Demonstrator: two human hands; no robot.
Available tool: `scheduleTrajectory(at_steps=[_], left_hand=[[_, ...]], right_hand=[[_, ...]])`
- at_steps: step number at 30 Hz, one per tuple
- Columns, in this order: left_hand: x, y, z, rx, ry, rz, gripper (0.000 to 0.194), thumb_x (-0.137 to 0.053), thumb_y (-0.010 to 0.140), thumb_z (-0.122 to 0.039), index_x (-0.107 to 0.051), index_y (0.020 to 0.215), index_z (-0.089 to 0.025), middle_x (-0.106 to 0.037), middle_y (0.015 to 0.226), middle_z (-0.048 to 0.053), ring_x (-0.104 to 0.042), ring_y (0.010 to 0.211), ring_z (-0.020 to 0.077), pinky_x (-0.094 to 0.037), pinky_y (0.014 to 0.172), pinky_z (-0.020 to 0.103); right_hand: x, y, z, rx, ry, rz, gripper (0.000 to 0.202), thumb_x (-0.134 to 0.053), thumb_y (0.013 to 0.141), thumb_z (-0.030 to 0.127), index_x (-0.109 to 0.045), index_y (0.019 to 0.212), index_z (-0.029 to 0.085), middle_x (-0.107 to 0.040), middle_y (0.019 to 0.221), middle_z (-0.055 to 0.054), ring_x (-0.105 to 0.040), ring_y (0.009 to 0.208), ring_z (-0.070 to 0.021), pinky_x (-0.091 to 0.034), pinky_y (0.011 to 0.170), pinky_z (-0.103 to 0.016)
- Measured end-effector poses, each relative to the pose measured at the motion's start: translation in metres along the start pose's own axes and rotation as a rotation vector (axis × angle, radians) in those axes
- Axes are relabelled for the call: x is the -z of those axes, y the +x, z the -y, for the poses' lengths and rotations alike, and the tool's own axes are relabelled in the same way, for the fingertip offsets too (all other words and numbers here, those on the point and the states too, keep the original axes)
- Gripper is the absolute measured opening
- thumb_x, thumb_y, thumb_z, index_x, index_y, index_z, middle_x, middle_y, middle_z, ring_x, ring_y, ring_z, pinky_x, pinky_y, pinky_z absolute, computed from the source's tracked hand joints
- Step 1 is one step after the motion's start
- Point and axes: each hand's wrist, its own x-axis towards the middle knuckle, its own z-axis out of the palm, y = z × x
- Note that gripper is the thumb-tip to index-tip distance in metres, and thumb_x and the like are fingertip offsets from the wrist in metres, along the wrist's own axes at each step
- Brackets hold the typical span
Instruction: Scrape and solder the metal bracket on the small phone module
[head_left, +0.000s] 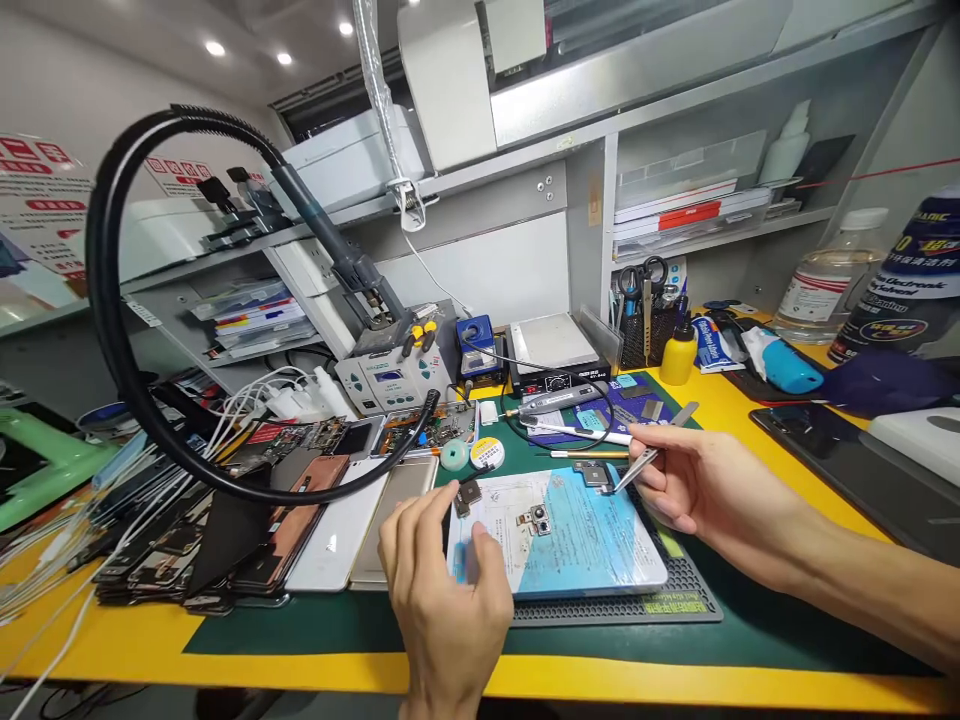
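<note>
Head: scissors (pixel 628 284) in holder (pixel 634 338), tweezers (pixel 636 467) in right hand (pixel 701 480)

Pale walls (pixel 45 60) carry posters (pixel 45 205) with red lettering (partly cut off at the left edge). Small round lights (pixel 214 48) glow in the ceiling (pixel 247 18). Grey shelves (pixel 720 252) rise behind a yellow-edged table (pixel 300 668).

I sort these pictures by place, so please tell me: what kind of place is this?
Probably a phone repair bench: opened phones are piled at the left, tweezers are in the right hand, and circuit boards lie behind.
</note>
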Motion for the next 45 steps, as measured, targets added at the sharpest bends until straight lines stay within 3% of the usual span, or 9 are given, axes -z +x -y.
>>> scheduleTrajectory(at_steps=[3, 8, 13, 18, 21, 28, 32, 41, 45], left_hand=[[-0.004, 0.010, 0.004, 0.033, 0.008, 0.120, 0.045, -0.062, 0.090, -0.021, -0.055, 0.134, -0.014, -0.066, 0.123, 0.017, -0.058, 0.119, 0.0349, -0.051, 0.100, 0.054], [-0.008, 0.019, 0.013, 0.053, -0.005, 0.254, 0.042, -0.060, 0.090, -0.021, -0.057, 0.132, -0.018, -0.071, 0.109, 0.012, -0.067, 0.105, 0.0321, -0.055, 0.089, 0.051], [-0.001, 0.019, 0.011, 0.027, -0.046, 0.292, 0.039, -0.057, 0.092, -0.018, -0.058, 0.131, -0.020, -0.072, 0.105, 0.010, -0.068, 0.101, 0.0298, -0.056, 0.085, 0.047], [0.016, 0.024, 0.006, -0.098, -0.165, 0.259, 0.030, -0.055, 0.094, -0.019, -0.062, 0.123, -0.017, -0.069, 0.116, 0.013, -0.062, 0.114, 0.0288, -0.052, 0.097, 0.048], [0.023, 0.035, 0.003, -0.171, -0.261, 0.300, 0.017, -0.053, 0.096, -0.020, -0.066, 0.106, -0.018, -0.070, 0.098, 0.009, -0.064, 0.097, 0.0233, -0.053, 0.086, 0.039], [0.008, 0.101, -0.009, -0.155, -0.357, 0.812, 0.018, -0.057, 0.090, -0.016, -0.072, 0.082, -0.021, -0.072, 0.074, -0.002, -0.063, 0.065, 0.0137, -0.046, 0.059, 0.026], [-0.005, 0.124, -0.010, -0.165, -0.421, 1.035, 0.017, -0.061, 0.087, -0.016, -0.076, 0.082, -0.022, -0.075, 0.077, -0.004, -0.066, 0.068, 0.0130, -0.047, 0.060, 0.025], [-0.002, 0.107, 0.008, -0.236, -0.423, 0.988, 0.012, -0.064, 0.088, -0.015, -0.069, 0.086, -0.025, -0.070, 0.088, -0.002, -0.064, 0.090, 0.0181, -0.052, 0.082, 0.031], [-0.004, 0.097, 0.007, -0.301, -0.371, 0.916, 0.020, -0.076, 0.078, -0.019, -0.067, 0.095, -0.026, -0.070, 0.094, 0.000, -0.065, 0.097, 0.0237, -0.053, 0.100, 0.041]], right_hand=[[0.000, -0.001, -0.001, 0.005, -0.001, 0.026, 0.029, -0.056, 0.100, 0.026, -0.058, 0.072, 0.018, -0.048, 0.052, 0.006, -0.042, 0.035, -0.0061, -0.033, 0.031, -0.016], [0.001, -0.002, -0.004, 0.001, -0.025, 0.073, 0.030, -0.053, 0.105, 0.027, -0.058, 0.077, 0.018, -0.049, 0.053, 0.008, -0.042, 0.036, -0.0061, -0.032, 0.033, -0.017], [0.001, -0.002, -0.005, -0.008, -0.059, 0.104, 0.033, -0.057, 0.106, 0.037, -0.058, 0.078, 0.018, -0.048, 0.056, 0.010, -0.041, 0.038, -0.0054, -0.033, 0.035, -0.017], [-0.002, -0.003, -0.007, -0.011, -0.135, 0.162, 0.032, -0.054, 0.105, 0.032, -0.062, 0.079, 0.015, -0.049, 0.054, 0.008, -0.042, 0.037, -0.0046, -0.029, 0.033, -0.015], [-0.004, -0.006, -0.011, 0.047, -0.209, 0.215, 0.032, -0.059, 0.102, 0.037, -0.069, 0.085, 0.012, -0.054, 0.052, 0.005, -0.041, 0.035, -0.0038, -0.030, 0.033, -0.015], [-0.004, -0.010, -0.021, 0.186, -0.434, 0.276, 0.048, -0.073, 0.091, 0.057, -0.068, 0.071, 0.013, -0.065, 0.048, -0.002, -0.051, 0.038, -0.0088, -0.039, 0.038, -0.019], [-0.004, -0.012, -0.023, 0.172, -0.541, 0.239, 0.049, -0.067, 0.095, 0.059, -0.068, 0.074, 0.015, -0.067, 0.051, -0.002, -0.049, 0.038, -0.0077, -0.037, 0.039, -0.019], [0.007, -0.028, -0.044, 0.245, -0.729, 0.101, 0.029, -0.067, 0.095, 0.053, -0.079, 0.095, 0.026, -0.063, 0.057, 0.001, -0.048, 0.041, -0.0099, -0.034, 0.035, -0.021], [0.007, -0.027, -0.042, 0.208, -0.707, 0.073, 0.033, -0.067, 0.097, 0.050, -0.077, 0.078, 0.024, -0.065, 0.064, -0.001, -0.047, 0.040, -0.0082, -0.035, 0.035, -0.021]])
